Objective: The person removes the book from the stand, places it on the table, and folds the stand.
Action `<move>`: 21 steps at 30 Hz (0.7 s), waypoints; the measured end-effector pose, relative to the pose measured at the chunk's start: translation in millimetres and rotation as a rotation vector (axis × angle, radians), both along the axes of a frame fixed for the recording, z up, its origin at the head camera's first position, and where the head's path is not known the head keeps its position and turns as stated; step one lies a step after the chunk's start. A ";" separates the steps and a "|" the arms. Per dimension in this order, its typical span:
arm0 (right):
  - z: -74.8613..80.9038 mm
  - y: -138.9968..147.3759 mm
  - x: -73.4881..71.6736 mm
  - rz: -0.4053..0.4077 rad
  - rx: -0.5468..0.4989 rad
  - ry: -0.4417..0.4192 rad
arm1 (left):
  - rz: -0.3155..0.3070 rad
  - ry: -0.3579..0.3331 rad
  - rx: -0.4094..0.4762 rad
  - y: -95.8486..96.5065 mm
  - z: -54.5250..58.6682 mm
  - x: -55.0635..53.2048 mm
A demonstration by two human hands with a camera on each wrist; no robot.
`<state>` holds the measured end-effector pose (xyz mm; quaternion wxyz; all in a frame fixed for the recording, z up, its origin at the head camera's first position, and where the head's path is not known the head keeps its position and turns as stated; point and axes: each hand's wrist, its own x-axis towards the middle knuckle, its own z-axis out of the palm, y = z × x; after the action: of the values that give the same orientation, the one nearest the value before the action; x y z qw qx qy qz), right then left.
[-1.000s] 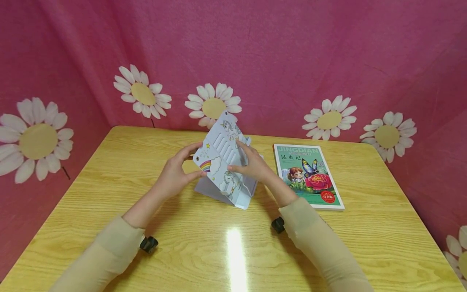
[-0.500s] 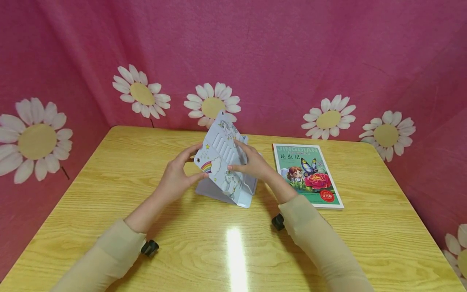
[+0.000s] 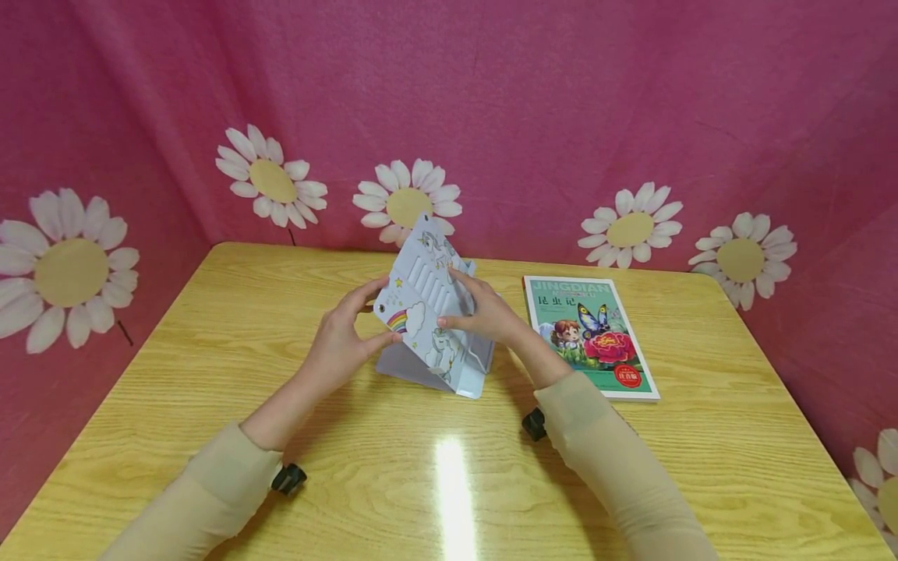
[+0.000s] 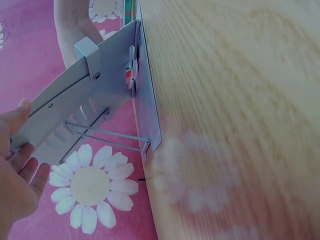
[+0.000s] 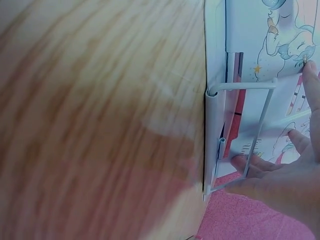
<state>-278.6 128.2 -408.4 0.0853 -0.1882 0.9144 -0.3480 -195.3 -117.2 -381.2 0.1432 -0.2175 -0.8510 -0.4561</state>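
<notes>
Stand [image 3: 419, 315] toward far edge of table [image 3: 351, 467], propped by strut [image 4: 110, 132]; setup nearly done, I judge. Left hand [image 3: 341, 335] pinching its side, right hand [image 3: 491, 315] spread on front. Book [image 3: 592, 339] off stand, toward right edge.

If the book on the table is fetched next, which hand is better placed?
Likely the right hand: the book lies on that side of the stand, and this hand only touches the face of the printed panel. The left hand pinches the panel's edge, across the stand from the book.
</notes>
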 end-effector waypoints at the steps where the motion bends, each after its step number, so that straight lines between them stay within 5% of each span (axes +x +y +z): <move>1: 0.1 0.0 -0.1 0.001 0.000 -0.001 | -0.001 0.002 0.003 0.1 -0.2 0.0; 21: 0.8 3.9 -6.6 0.088 -0.026 -0.011 | 0.045 0.027 0.025 7.5 -2.8 7.6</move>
<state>-285.2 132.1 -407.6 0.1030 -0.2275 0.9001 -0.3569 -187.7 -109.6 -384.0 0.1677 -0.2029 -0.8478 -0.4604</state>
